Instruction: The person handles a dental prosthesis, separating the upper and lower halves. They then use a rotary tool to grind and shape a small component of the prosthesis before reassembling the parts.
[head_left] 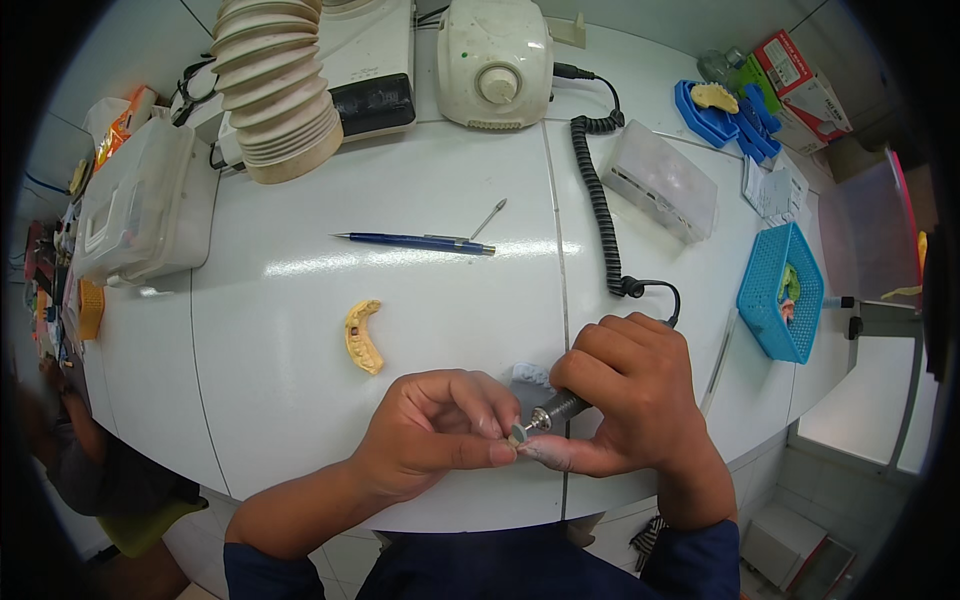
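A small grey piece (pixel 517 434) sits pinched between the thumb and fingertips of the left hand (pixel 435 430), near the table's front edge. It is mostly covered by the fingers, so its shape is hard to make out; only a pale grey sliver shows. The right hand (pixel 625 395) is closed around a rotary handpiece (pixel 558 409), a slim metal-and-dark tool whose tip meets the grey piece. The handpiece's rear end is hidden inside the fist, and the right thumb lies stretched under the tip, touching the left fingertips.

Just behind the hands, a whitish dental cast (pixel 530 375) peeks out, largely hidden by the knuckles. A black coiled cord (pixel 598 205) runs from behind the right hand far back to a cream control box (pixel 495 60). To the left of the hands, apart from them, lies a yellow curved dental model (pixel 363 336) on the white table (pixel 300 390). Farther back lie a blue pen (pixel 415 241) and a thin metal bur (pixel 489 218) beside it. A ribbed beige suction hose (pixel 275 85) stands far left, cut off at the top edge. At the right sit a clear plastic box (pixel 663 180) and a blue mesh basket (pixel 765 290).
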